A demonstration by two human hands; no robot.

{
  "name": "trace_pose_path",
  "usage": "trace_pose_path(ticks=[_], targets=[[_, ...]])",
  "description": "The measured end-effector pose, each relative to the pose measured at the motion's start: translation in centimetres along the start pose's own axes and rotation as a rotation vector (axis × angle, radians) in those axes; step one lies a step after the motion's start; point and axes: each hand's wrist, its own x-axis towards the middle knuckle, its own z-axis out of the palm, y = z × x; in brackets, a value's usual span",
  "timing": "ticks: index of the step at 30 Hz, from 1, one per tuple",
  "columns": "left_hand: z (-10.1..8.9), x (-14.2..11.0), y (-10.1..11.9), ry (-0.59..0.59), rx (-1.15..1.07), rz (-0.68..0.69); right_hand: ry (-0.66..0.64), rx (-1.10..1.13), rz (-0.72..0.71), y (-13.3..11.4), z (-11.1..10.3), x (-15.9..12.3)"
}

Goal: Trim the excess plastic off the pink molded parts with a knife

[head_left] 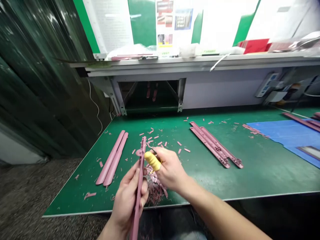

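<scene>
My left hand [126, 196] is wrapped around a long, narrow pink plastic part [139, 193], held tilted up over the table's front edge. A small round tab juts from the part near its upper end. My right hand [172, 168] is closed beside that upper end, with a yellow finger cover [153, 161] on its thumb. A small dark tool [154, 151] shows at the right fingers; most of it is hidden, so its kind is unclear. Below the hands lies a heap of pink shavings and scraps [155, 193].
Two smooth pink parts [112, 160] lie at the left of the green table [200, 180]. Several pink parts [212, 145] rest to the right, hollow side up. Pink offcuts are scattered around. A blue sheet [272, 133] lies far right. A shelf [195, 63] spans the back.
</scene>
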Motion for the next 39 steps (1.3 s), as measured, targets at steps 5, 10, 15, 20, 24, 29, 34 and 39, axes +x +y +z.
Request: trace_pose_path(ticks=[5, 10, 15, 20, 24, 29, 34, 39], targets=[[-0.7, -1.0, -1.2, -0.047, 0.094, 0.020, 0.032, 0.018, -0.013, -1.1, -0.2, -0.6], [-0.9, -1.2, -1.3, -0.055, 0.125, 0.071, 0.009, 0.007, -0.025, -1.4, -0.5, -1.0], [-1.0, -1.4, -1.4, -0.010, 0.161, 0.079, 0.010, 0.019, -0.034, -1.4, -0.3, -1.4], [-1.3, -1.6, -1.5, 0.028, 0.188, 0.077, -0.006, -0.049, -0.066, -1.5, -0.4, -1.8], [-1.4, -1.7, -1.4, 0.023, 0.183, 0.069, 0.012, -0.188, -0.024, -1.4, -0.7, -1.9], [-1.7, -2.0, -1.5, -0.006, 0.215, 0.051, -0.029, -0.306, -0.070, -0.9, -0.9, -1.9], [-2.2, -0.7, 0.8, -0.007, 0.141, 0.078, -0.197, -0.136, -0.007, -1.2, -2.4, -2.9], [-1.8, 0.6, 4.9, -0.040, 0.073, 0.334, -0.380, 0.067, 0.120, -2.4, -2.3, -6.2]])
